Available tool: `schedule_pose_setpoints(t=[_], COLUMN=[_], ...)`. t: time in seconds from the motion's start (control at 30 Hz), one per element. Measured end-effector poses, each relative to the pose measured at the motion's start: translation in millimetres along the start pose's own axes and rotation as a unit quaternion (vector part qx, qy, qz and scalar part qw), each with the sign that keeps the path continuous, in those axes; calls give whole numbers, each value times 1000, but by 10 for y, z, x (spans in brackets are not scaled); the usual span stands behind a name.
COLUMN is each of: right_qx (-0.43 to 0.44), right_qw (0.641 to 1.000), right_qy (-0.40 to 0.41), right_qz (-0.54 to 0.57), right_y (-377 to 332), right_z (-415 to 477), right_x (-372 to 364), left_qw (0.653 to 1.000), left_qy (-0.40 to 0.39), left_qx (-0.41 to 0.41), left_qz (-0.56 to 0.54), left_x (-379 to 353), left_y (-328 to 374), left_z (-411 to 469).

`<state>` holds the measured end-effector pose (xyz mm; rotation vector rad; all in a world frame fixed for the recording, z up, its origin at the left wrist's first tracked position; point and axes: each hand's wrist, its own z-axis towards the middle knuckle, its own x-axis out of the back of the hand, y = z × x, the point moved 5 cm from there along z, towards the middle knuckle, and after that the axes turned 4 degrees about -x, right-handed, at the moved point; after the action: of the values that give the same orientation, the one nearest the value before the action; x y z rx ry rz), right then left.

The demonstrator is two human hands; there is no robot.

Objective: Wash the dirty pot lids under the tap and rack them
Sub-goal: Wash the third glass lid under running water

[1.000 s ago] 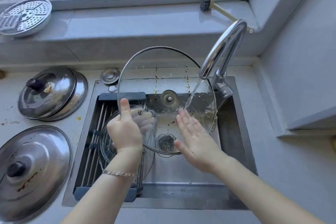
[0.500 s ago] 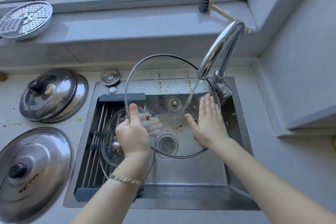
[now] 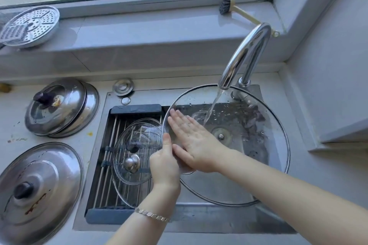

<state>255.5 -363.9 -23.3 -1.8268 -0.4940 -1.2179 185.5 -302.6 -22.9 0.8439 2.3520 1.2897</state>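
A large glass lid (image 3: 258, 165) with a metal rim lies tilted over the sink, its underside up, under the running tap (image 3: 245, 55). My left hand (image 3: 165, 165) grips its left rim, thumb on top. My right hand (image 3: 191, 141) lies flat and open on the glass, fingers pointing up-left, just left of the water stream. A smaller glass lid (image 3: 135, 151) with a steel knob rests on the roll-up rack (image 3: 111, 165) across the sink's left half.
Two stacked steel lids (image 3: 59, 107) and one large stained steel lid (image 3: 37, 189) sit on the counter at left. A steamer plate (image 3: 29, 26) and a brush (image 3: 235, 9) lie on the windowsill. A small steel cap (image 3: 123, 86) sits behind the sink.
The large glass lid has tipped from nearly upright to lying flatter over the sink and shifted right under the tap. My right hand moved from its right side to the left part of the glass.
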Motion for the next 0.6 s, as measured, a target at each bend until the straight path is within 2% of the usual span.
schedule_pose_setpoints(t=[0.03, 0.13, 0.17, 0.3, 0.33, 0.37, 0.43, 0.47, 0.5, 0.6], right_qx=[-27, -178, -184, 0, 12, -12, -126, -156, -146, 27], right_qw=[1000, 984, 983, 1000, 999, 999, 991, 986, 988, 999], right_qy=[6, 9, 7, -18, -17, -11, -1, 2, 5, -1], right_qz=[-2, -12, -18, -23, -31, -39, -51, -56, -52, -36], right_y=[95, 424, 434, 115, 138, 226, 465, 510, 458, -20], right_z=[11, 30, 21, -95, -109, -85, -22, -3, 8, -77], right_x=[15, 95, 96, -31, -19, 16, 116, 147, 148, 6], left_qw=[1000, 999, 999, 999, 998, 998, 998, 998, 998, 998], left_qy=[-7, -31, -31, 2, 2, -7, -40, -49, -49, -12], left_qx=[-3, -10, -13, -36, -39, -38, -27, -25, -29, -58], left_qz=[9, 16, 16, 35, 43, 46, 31, 24, 23, 28], left_x=[-4, -38, -41, 16, 26, 28, -5, -27, -31, 7], left_y=[15, 75, 82, 94, 101, 112, 131, 143, 144, 168], left_z=[-5, -19, -6, 45, 53, 49, 35, 27, 44, 103])
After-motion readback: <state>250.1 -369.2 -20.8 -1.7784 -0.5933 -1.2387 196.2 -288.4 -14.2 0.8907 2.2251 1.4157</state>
